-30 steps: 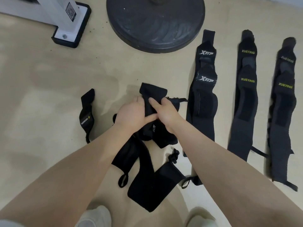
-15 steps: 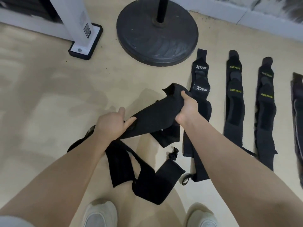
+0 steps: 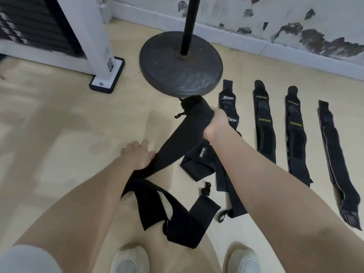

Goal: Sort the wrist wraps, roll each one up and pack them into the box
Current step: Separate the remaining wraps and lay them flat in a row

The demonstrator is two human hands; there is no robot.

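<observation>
A plain black wrist wrap (image 3: 180, 140) is stretched slantwise above the floor between both hands. My right hand (image 3: 216, 124) grips its upper end near the round base. My left hand (image 3: 138, 155) holds its lower end, with the fingers spread over the floor side. Below them lies a tangle of black wraps (image 3: 177, 217) and a folded one with a small logo (image 3: 199, 163). To the right, several wraps lie flat in a row: an XTEP wrap (image 3: 226, 107), two XUEYING wraps (image 3: 264, 125) (image 3: 295, 131) and a grey-edged wrap (image 3: 334, 160). No box is in view.
A round dark stand base (image 3: 181, 66) with a black pole sits just beyond the wraps. A white post on a black foot (image 3: 107, 79) stands at the left. A white skirting and peeling wall (image 3: 275, 26) run along the back. My shoes (image 3: 130, 259) are at the bottom edge.
The hands, which were together on a bunched wrap, have drawn apart and pulled it out long. The right hand rose toward the base. The camera tilted up, showing the wall.
</observation>
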